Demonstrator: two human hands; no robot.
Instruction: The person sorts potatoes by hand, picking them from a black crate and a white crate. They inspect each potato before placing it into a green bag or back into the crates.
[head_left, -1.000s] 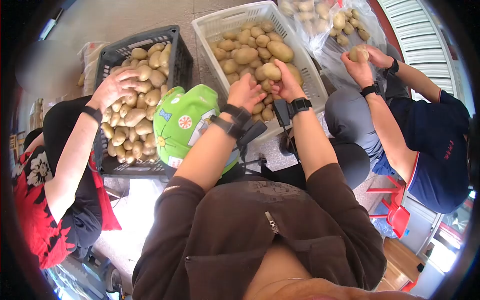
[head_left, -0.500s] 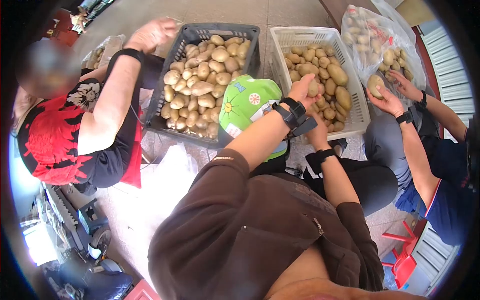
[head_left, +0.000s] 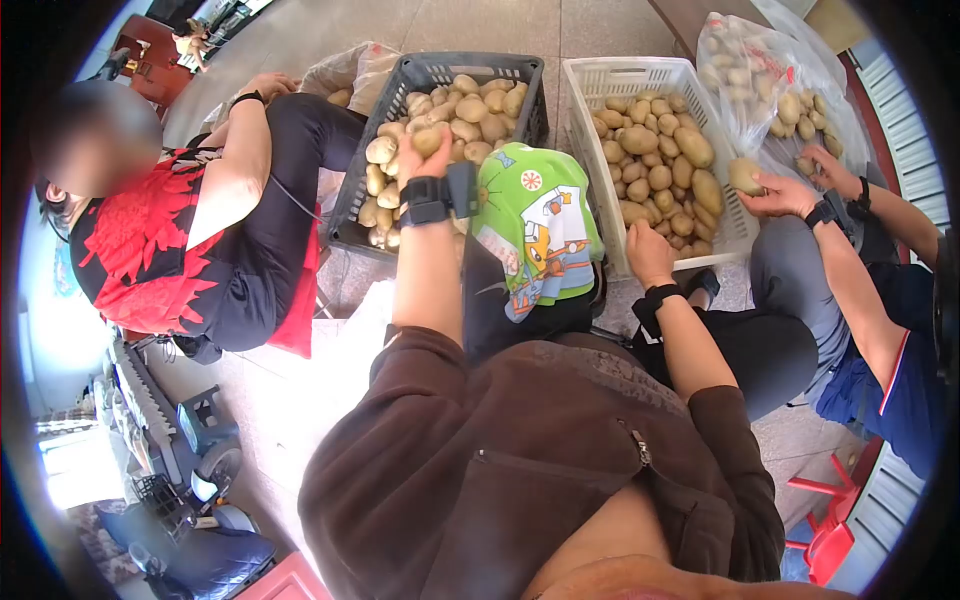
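A brownish potato (head_left: 428, 140) is in my left hand (head_left: 412, 162), whose fingers wrap round it above the near part of the black crate (head_left: 362, 200). That crate is heaped with potatoes (head_left: 470, 110). By the front rim of the white crate (head_left: 738, 235) is my right hand (head_left: 650, 255). Its fingers look curled together, and anything in them is hidden. Potatoes of mixed sizes (head_left: 655, 150) fill the white crate. A green printed cloth (head_left: 540, 220) drapes over my knee between the two crates.
A co-worker at right holds a potato (head_left: 745, 177) beside a clear plastic bag of potatoes (head_left: 740, 70). Another person in red and black (head_left: 150, 250) sits at left near a second plastic bag (head_left: 350, 70). A red chair (head_left: 830, 525) stands at lower right.
My left hand has moved left from the white crate to the black one, holding a potato. My right hand stays near the white crate. The person at left has lowered an arm.
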